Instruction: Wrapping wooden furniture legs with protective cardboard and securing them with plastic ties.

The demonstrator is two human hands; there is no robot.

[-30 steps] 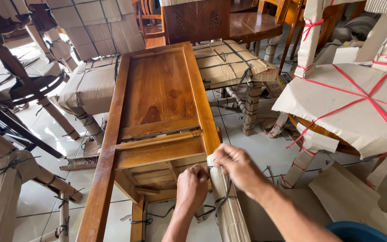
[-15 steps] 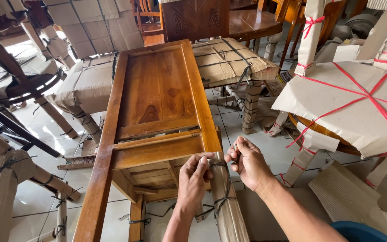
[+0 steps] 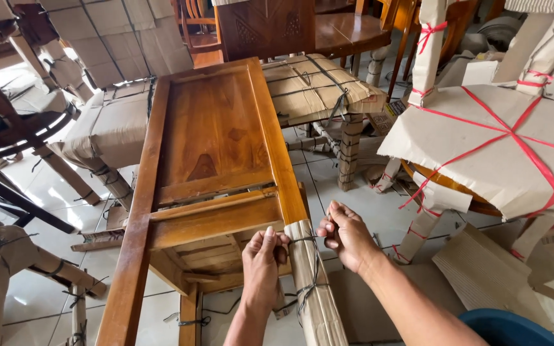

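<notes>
Running away lengthwise, cardboard-wrapped chair leg (image 3: 315, 288)

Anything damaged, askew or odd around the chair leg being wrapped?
Nothing looks damaged. Left hand and right hand pull dark string round the cardboard-wrapped leg of the brown wooden chair, which lies tipped over; its other leg is bare.

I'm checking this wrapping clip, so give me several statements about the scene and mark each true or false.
1. Both hands are at a cardboard-wrapped chair leg. True.
2. The left hand holds scissors. False: it pinches dark twine wound round the wrapped leg.
3. The right hand rests flat on the floor. False: it is raised beside the leg, fingers pinched together.
4. The wooden chair back is bare, unwrapped wood. True.
5. The wrapped furniture on the right is tied with red strapping. True.
</notes>
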